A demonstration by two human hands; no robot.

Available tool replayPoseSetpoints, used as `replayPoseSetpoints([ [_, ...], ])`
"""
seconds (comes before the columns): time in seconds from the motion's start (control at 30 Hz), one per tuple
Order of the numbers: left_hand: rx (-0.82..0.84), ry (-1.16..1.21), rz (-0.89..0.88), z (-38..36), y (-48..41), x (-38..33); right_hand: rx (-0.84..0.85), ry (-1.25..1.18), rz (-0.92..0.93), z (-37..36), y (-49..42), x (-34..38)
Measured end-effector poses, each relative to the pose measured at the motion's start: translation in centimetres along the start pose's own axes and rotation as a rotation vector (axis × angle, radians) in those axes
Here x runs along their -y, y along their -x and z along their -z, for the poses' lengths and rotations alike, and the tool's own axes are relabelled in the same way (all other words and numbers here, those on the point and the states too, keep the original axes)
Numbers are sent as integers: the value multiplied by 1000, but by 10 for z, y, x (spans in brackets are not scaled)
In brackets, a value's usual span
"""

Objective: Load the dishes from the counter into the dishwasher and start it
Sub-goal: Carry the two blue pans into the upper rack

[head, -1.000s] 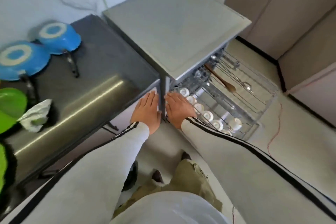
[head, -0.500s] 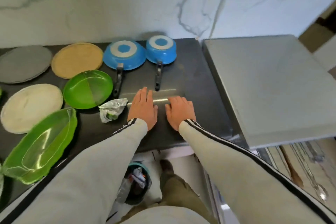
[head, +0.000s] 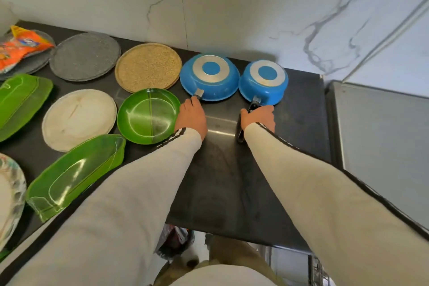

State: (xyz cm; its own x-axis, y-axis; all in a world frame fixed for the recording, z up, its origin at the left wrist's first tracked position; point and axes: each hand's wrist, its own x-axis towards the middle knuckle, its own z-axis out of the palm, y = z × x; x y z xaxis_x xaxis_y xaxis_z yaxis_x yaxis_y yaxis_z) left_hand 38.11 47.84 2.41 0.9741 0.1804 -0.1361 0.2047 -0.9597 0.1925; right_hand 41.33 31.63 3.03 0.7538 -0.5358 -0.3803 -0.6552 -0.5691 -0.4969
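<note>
Two blue pans lie upside down on the dark counter (head: 222, 181) by the marble wall. My left hand (head: 192, 116) covers the handle of the larger blue pan (head: 209, 77) and is closed around it. My right hand (head: 258, 117) grips the black handle of the smaller blue pan (head: 264, 81); the handle's end sticks out under my wrist. A round green plate (head: 148, 115) sits just left of my left hand. The grey dishwasher top (head: 383, 137) is at the right.
Left of the pans lie a tan round mat (head: 148, 68), a grey round mat (head: 84, 56), a white plate (head: 79, 119), two green leaf-shaped trays (head: 74, 175), a patterned plate (head: 9, 197) and an orange snack bag (head: 21, 47). A bin (head: 176, 239) stands below the counter edge.
The view swung from the open dishwasher rack to the counter. Both hands moved forward from the bare counter and closed on the two pan handles. The crumpled wrapper near the green plate is hidden now.
</note>
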Motion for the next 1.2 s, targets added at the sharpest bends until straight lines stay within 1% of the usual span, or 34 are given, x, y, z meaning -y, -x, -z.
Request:
replayPoseSetpoints([
  [0.07,22,58,52,6,-10,-3,18,29,-4,0,-5,4],
  [0.17,52,80,87,17,-24,-7,20,46,7,0,-9,6],
  [0.33,73,225,158,27,-26,-24,-76,55,77,14,-7,-7],
  [0.43,52,329,137,33,-15,-42,-105,31,111,27,2,-24],
  [0.6,39,432,57,39,26,-63,-185,-33,132,48,36,-70],
  [0.77,28,557,44,32,108,-81,-304,-61,113,66,97,-139],
  [0.87,27,571,2,18,166,-89,-348,-119,80,73,140,-189],
  [1.0,18,579,-150,-9,240,-90,-381,-234,12,81,197,-266],
  [1.07,18,581,-236,-22,277,-92,-411,-267,-53,86,225,-308],
  [1.2,100,558,-396,-54,353,-111,-483,-290,-187,99,271,-396],
])
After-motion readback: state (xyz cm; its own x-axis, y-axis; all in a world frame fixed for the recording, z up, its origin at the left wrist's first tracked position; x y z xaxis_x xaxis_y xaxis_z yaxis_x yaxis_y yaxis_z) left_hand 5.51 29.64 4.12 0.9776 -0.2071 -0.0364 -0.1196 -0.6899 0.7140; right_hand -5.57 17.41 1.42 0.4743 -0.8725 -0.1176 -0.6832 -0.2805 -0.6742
